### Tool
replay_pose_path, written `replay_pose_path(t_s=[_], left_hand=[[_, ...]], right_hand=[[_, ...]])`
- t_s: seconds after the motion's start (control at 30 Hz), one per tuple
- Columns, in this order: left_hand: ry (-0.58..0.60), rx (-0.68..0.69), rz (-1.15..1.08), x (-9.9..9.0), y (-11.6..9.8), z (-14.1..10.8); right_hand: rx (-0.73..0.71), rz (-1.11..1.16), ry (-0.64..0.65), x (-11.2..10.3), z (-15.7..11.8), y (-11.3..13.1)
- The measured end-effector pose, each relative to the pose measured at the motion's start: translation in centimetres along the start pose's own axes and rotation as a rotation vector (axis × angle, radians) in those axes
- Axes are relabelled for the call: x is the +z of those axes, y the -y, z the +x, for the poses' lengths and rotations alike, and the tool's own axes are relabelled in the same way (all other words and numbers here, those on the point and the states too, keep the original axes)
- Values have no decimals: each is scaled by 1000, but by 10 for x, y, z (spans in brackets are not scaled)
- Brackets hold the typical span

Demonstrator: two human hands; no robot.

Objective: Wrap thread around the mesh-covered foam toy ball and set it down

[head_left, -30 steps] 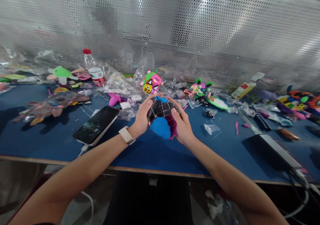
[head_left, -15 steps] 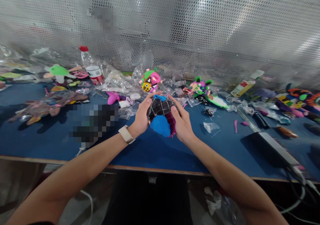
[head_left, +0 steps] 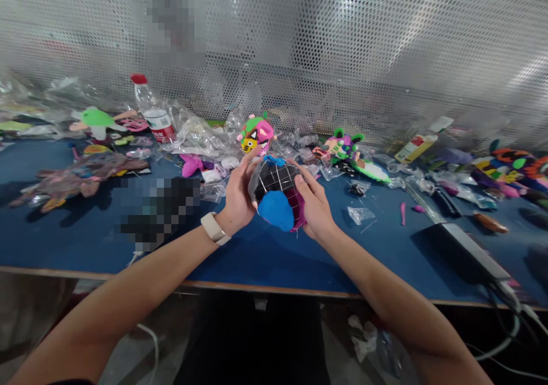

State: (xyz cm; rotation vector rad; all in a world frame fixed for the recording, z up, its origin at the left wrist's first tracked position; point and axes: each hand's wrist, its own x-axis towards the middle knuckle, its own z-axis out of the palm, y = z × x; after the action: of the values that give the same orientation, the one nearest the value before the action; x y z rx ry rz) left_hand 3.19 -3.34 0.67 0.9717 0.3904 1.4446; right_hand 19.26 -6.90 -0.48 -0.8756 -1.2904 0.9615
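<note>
We take the step in hand to be a two-handed hold and working of a rounded craft figure (head_left: 276, 182), which sits in front of us over the middle of the blue worktop (head_left: 85, 248). Its face is black, crossed by a grid of fine white lines, with a blue patch (head_left: 276, 211) at the lower edge and a magenta panel (head_left: 298, 209) on the right.

The left hand (head_left: 237, 194) cups the figure's left side, and the right hand (head_left: 314, 205) closes on its right side. Both grips are narrow and hold the figure between them. A pale wristband (head_left: 214, 228) circles the left wrist.

Just beyond the left fingertips stands a pink-and-green clay figure (head_left: 256, 135), among clear plastic bags (head_left: 201, 142). A magenta clay piece (head_left: 190, 165) lies nearby.

As the figure now lies, reaching its far or under side would call for rotating it between the palms while keeping both grips firm.

The hands hide the figure's sides and underside. We cannot determine whether the white lines are thread or wire. A pixelated block (head_left: 158, 214) obscures an item on the worktop beside the left forearm.
</note>
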Motion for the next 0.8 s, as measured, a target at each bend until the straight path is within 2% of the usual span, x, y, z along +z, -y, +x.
replay_pose_path(t_s=[0.1, 0.27, 0.43, 0.6, 0.8], left_hand=[[-69, -63, -38, 1, 6, -1], [-76, -190, -35, 4, 12, -5], [-97, -149, 13, 6, 10, -5], [-113, -136, 51, 13, 7, -9], [-113, -149, 101, 19, 2, -12]], right_hand=[[-81, -97, -59, -2, -1, 0], [-194, -286, -55, -2, -6, 6], [-259, -351, -45, 1, -8, 10], [-274, -369, -92, -1, -10, 9], [-252, -368, -74, -3, -9, 6]])
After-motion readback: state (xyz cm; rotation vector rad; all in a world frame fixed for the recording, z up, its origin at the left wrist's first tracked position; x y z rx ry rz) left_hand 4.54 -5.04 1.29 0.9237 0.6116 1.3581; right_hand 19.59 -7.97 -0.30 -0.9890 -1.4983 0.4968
